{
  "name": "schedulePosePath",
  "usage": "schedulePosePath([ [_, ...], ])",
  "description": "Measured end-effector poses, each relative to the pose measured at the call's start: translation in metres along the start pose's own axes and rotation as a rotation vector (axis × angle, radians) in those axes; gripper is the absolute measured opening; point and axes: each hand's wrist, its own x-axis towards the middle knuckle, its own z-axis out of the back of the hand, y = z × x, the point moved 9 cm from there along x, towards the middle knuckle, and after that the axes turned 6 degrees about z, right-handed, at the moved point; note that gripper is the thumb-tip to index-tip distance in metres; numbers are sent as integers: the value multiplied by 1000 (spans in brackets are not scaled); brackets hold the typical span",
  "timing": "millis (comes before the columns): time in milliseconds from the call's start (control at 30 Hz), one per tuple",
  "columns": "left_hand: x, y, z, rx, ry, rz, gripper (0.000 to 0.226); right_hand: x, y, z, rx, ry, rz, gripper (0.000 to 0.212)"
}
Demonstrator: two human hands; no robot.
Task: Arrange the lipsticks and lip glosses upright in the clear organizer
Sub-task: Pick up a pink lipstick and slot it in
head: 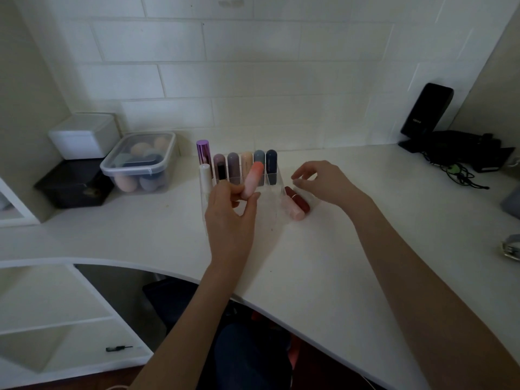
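Head view lets me see the clear organizer (271,180) only faintly; its front walls are hard to make out. My left hand (229,213) pinches a pink and orange lipstick (252,180) with thumb and fingers. It is held over the organizer, its long side tilted, orange end up and away from me. My right hand (318,180) hovers with loose, curled fingers and holds nothing. Under it a dark red lipstick (298,202) and a pale pink lipstick (292,211) lie flat on the desk (337,263).
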Motion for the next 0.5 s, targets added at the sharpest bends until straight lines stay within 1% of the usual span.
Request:
schedulePosePath([
  [33,0,0,2,-6,-15,10,17,0,-1,-4,-52,33,-3,14],
  [133,1,1,8,-24,-54,33,19,-1,-3,-13,-193,94,-30,25],
  [267,1,3,10,-48,-69,66,18,0,-4,-19,-244,142,-73,29],
  [400,1,3,10,-75,-66,63,17,-4,-5,-18,-207,74,-111,32],
  [500,2,4,8,-82,-61,57,14,-5,-2,-16,-160,8,-98,36],
])
